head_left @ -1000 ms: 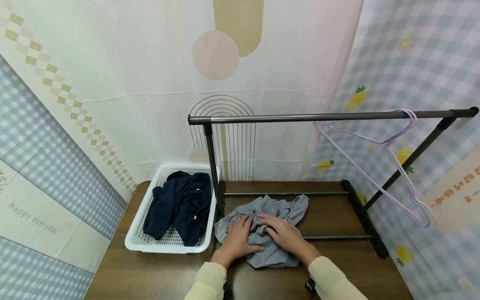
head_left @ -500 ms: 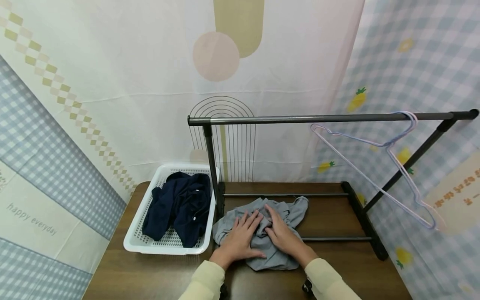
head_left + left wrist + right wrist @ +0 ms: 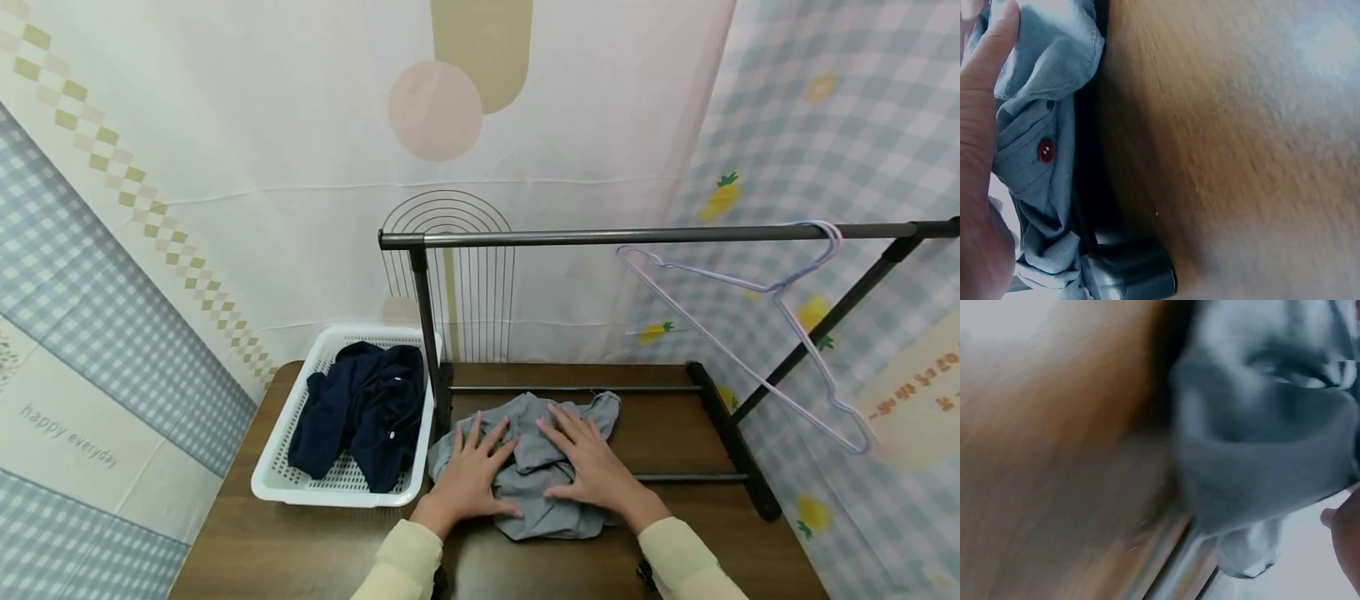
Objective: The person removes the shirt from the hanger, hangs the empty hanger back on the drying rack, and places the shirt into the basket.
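A crumpled grey garment (image 3: 528, 487) lies bunched across the left part of the rack's base. My left hand (image 3: 468, 479) rests on its left side with fingers spread. Over the right side is my right hand (image 3: 596, 471), its fingers also spread and straight. In the left wrist view, a red button (image 3: 1046, 150) shows on the folded grey cloth (image 3: 1054, 56), beside my thumb. The right wrist view is blurred; a drooping fold of the garment (image 3: 1260, 469) fills its right half, with part of my hand (image 3: 1347, 534) at the edge.
A white basket (image 3: 270, 467) holding a dark navy garment (image 3: 367, 408) stands left of the black clothes rack (image 3: 570, 237). Thin pastel hangers (image 3: 697, 321) hang from the rail's right end. The wooden table (image 3: 540, 571) backs onto printed curtains (image 3: 300, 167).
My right hand has moved right, away from the left, and its fingers have spread from bent to straight. The left hand's fingers have fanned wider. The garment has barely shifted.
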Demonstrator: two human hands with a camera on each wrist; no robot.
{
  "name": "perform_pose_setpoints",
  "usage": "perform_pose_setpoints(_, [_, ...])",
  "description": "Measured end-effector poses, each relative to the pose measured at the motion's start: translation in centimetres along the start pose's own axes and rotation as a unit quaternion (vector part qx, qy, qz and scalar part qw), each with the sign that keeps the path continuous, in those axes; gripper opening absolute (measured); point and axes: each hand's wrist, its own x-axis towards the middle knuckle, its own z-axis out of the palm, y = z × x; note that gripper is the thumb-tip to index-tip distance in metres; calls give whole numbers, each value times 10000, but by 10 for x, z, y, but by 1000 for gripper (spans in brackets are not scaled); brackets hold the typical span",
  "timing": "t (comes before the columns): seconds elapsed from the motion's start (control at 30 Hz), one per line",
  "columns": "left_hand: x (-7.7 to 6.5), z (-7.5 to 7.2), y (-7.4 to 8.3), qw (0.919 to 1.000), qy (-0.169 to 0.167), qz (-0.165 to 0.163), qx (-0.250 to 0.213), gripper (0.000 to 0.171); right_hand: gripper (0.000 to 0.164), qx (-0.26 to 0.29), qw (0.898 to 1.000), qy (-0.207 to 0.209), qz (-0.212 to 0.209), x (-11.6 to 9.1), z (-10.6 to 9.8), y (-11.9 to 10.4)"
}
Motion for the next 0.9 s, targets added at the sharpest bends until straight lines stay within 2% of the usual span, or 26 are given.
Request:
perform_pose_setpoints(0.17, [0, -4, 2, 9995, 271, 163, 21, 121, 119, -39, 9988, -483, -48, -8, 11, 0])
perform_pose_setpoints(0.27, [3, -7, 6, 9984, 380, 386, -142, 129, 121, -49, 9984, -569, 4, -10, 17, 0])
perform_pose_setpoints(0.37, [6, -8, 8, 9976, 237, 619, -188, 137, 123, -96, 9979, -642, 65, -9, 20, 1])
perform_pose_setpoints(0.43, [7, -7, 6, 9980, 0, 619, -98, 138, 124, -105, 9973, -719, 134, -8, 20, 2])
perform_pose_setpoints(0.57, [8, 1, -2, 9988, -370, 256, 173, 130, 124, -82, 9955, -890, 327, -7, 17, 7])
perform_pose_setpoints(0.63, [8, 3, -6, 9988, -473, 23, 150, 124, 124, -94, 9949, -926, 391, -6, 15, 9])
perform_pose_setpoints(0.77, [9, 4, -9, 9973, -574, -343, -298, 113, 123, -170, 9942, -968, 444, -4, 16, 15])
perform_pose_setpoints(0.9, [9, 8, -10, 9924, -601, -554, -920, 107, 120, 30, 9936, -992, 545, -1, 19, 20])
